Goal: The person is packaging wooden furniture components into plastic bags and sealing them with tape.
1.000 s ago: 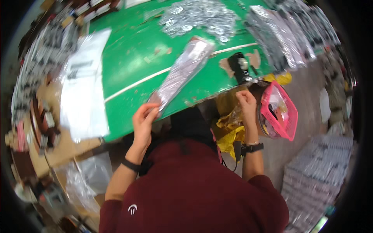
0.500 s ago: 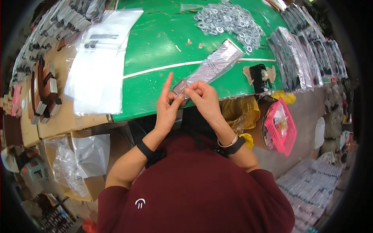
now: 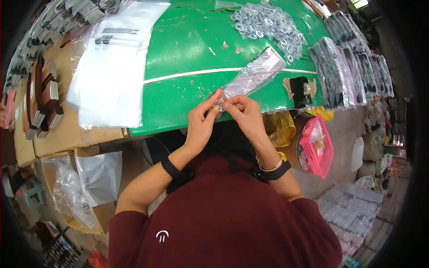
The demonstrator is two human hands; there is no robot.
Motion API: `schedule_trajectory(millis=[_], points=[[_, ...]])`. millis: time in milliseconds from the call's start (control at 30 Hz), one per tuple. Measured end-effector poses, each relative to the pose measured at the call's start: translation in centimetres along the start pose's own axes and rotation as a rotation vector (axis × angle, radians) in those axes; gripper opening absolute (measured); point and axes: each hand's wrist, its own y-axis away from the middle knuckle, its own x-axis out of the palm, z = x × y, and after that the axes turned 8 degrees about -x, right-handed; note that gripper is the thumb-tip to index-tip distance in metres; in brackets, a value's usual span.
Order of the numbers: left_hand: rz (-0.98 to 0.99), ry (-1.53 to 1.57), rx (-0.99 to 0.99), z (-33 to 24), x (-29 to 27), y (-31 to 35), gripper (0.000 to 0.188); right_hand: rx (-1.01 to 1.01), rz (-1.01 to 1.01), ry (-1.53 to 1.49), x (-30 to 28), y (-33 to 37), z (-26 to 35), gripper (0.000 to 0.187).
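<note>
A long, flat item in a clear plastic bag [image 3: 255, 73] lies slantwise on the green table [image 3: 178, 102], its far end up and to the right. My left hand [image 3: 203, 121] pinches the near end of the bag between thumb and index finger. Beside it, the thumb and bent fingers of my right hand [image 3: 247, 117] grip the same end. Folded plastic shows between the two hands, overhanging the table's front edge. The fingers partly cover what is inside this end. A black tape dispenser [image 3: 300, 92] sits to the right of the bag.
Flat clear bags [image 3: 111, 85] are stacked on the left. Metal rings [image 3: 268, 24] are heaped at the back. Bagged pieces [image 3: 333, 73] line the right side. Dark brown pieces [image 3: 42, 98] lie on cardboard at far left. A pink basket [image 3: 318, 152] stands below the table's right edge.
My left index finger, which pointed up and away, has come down onto the bag's end. Both hands and the bag appear slightly farther right, as the whole view has shifted a little.
</note>
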Motion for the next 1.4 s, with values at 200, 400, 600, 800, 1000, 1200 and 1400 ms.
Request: schedule_trajectory(millis=[200, 400, 600, 800, 1000, 1200, 1400], points=[[-0.034, -0.037, -0.023, -0.5, 0.0, 0.1, 0.042, 0.104, 0.004, -0.282, -1.1, 1.8, 0.8, 0.016], [-0.025, -0.077, -0.004, -1.0, -0.1, 0.2, 0.050, 0.149, 0.033, -0.462, -1.6, 1.8, 1.5, 0.018], [-0.058, -0.113, 0.016, -1.1, 0.0, 0.4, 0.066, 0.134, 0.062, -0.651, -0.1, 0.9, 1.2, 0.017], [-0.072, -0.167, 0.098, -0.9, -0.1, 0.3, 0.052, 0.190, 0.068, -0.594, 0.3, 1.4, 0.7, 0.016], [-0.081, -0.222, 0.151, -0.4, -0.3, 0.2, 0.035, 0.153, 0.046, -0.490, 0.2, 1.3, 0.7, 0.016], [-0.124, -0.258, 0.133, -0.6, -0.1, 0.2, 0.022, 0.128, 0.034, -0.451, 0.2, 1.4, 0.2, 0.019], [-0.132, -0.198, 0.045, -0.8, 0.2, 0.4, 0.021, 0.090, 0.012, -0.323, -0.7, 2.4, 0.5, 0.027]])
